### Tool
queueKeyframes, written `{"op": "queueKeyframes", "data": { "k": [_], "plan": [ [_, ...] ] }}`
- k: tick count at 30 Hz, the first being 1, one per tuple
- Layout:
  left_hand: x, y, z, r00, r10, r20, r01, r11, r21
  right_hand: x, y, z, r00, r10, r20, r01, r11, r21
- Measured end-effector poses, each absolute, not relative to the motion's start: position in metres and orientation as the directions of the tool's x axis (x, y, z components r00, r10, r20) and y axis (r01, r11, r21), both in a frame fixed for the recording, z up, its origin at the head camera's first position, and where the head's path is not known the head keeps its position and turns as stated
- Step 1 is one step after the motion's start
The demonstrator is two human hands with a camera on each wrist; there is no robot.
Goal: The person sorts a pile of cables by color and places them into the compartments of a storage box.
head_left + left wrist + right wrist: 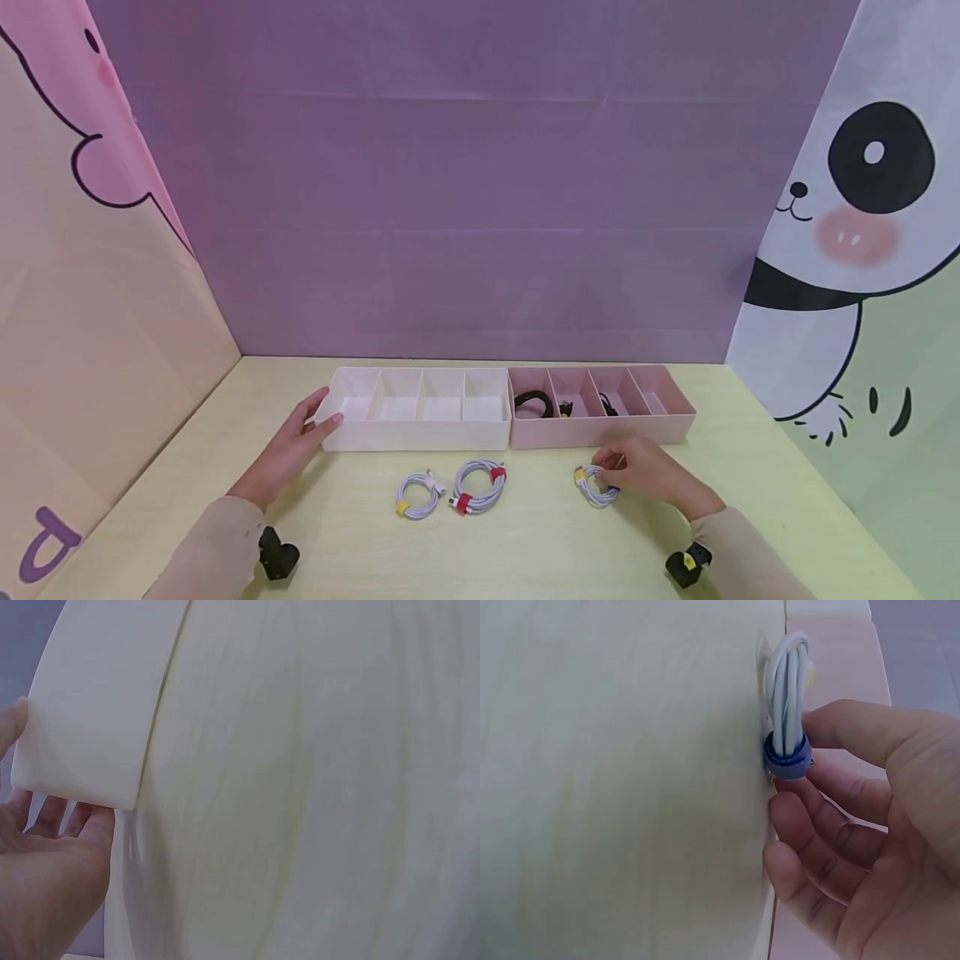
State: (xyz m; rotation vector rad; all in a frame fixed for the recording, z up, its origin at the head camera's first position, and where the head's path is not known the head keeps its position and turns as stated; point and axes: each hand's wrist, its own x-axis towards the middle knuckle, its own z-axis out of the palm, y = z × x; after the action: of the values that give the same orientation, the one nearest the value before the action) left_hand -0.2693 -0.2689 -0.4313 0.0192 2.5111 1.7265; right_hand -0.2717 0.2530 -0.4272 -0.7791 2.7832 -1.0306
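My left hand [288,446] grips the left end of a white divided box [416,436], thumb at the rim and fingers against the end wall in the left wrist view. In front of a pink divided box [600,432], my right hand [652,475] pinches a coiled white cable [786,697] between thumb and fingers. A blue strap [787,766] binds that coil near the fingertips, and a yellow tie [580,475] shows on its far side. Two more white cable coils lie on the table: a smaller one with a yellow tie [402,507] and a larger one with red ties [463,502].
Both boxes stand end to end near the back, each split into several compartments. A looped black cable [550,403] and small black pieces [609,408] sit in the pink one. Behind the table [495,558] rises a purple backdrop [480,208], with printed panels at both sides.
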Motion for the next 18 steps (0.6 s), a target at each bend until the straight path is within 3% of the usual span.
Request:
{"op": "queueKeyframes", "data": {
  "k": [18],
  "plan": [
    [-0.2691,-0.2689,-0.4302,-0.995,0.061,-0.084,-0.056,0.374,0.926,-0.2742,0.2521,-0.4244,-0.876,-0.474,0.089,-0.429,0.682,-0.593]
  ]
}}
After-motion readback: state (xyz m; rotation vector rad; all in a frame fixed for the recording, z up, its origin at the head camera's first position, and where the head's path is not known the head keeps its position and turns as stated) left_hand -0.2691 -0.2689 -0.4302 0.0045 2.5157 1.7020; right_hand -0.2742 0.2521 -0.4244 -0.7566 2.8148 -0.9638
